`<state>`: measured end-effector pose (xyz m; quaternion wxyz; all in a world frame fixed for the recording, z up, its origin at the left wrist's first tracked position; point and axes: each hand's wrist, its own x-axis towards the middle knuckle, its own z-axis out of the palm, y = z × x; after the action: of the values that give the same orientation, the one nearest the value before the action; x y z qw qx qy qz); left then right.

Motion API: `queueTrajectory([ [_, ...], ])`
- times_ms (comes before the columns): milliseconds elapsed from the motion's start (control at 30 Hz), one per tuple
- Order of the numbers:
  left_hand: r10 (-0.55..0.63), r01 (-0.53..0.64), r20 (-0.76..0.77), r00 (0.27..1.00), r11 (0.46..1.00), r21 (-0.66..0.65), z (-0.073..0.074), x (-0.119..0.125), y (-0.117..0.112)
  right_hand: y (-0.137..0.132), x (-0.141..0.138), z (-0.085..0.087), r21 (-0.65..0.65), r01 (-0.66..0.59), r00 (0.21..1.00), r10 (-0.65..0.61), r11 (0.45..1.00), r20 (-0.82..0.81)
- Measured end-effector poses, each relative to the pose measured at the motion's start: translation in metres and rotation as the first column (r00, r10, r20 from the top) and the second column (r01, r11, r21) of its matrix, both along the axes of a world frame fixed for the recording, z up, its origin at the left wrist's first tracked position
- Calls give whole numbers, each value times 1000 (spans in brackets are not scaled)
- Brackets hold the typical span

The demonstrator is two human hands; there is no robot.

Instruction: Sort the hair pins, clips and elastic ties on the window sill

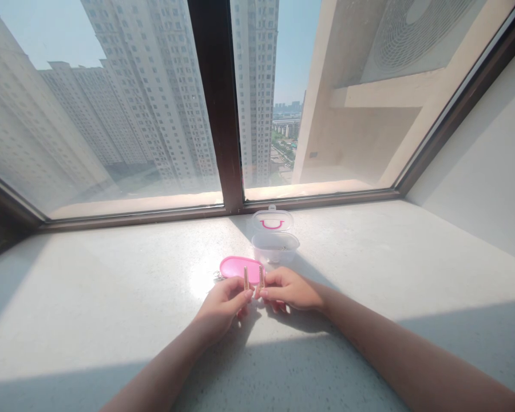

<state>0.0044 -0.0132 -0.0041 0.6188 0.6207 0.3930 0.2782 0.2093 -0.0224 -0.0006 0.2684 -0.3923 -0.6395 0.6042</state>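
Observation:
My left hand (225, 303) is closed, pinching a slim gold hair clip (246, 276) upright between thumb and fingers. My right hand (292, 289) grips a matching gold hair clip (261, 276) in the same upright way. The two clips stand side by side with a narrow gap between them. Just behind both hands lies a pink oval tray (236, 266), partly covered by the fingers and clips. Small shiny metal pieces (218, 276) lie at its left end, too glaring to make out.
Beyond the tray stands a clear plastic box (274, 249) with its lid (272, 220) raised and a pink handle on it. Small items inside it are indistinct. The pale stone sill (111, 297) runs back to a brown window frame (229, 171). A white wall (489, 160) bounds the right side.

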Motion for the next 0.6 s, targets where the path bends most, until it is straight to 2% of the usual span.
queueTrajectory([
  [600, 8, -7, 21, 1000, 999, -33, 0, 0, 0, 1, 1, -4, 21, 4, 1000, -3, 1000, -11],
])
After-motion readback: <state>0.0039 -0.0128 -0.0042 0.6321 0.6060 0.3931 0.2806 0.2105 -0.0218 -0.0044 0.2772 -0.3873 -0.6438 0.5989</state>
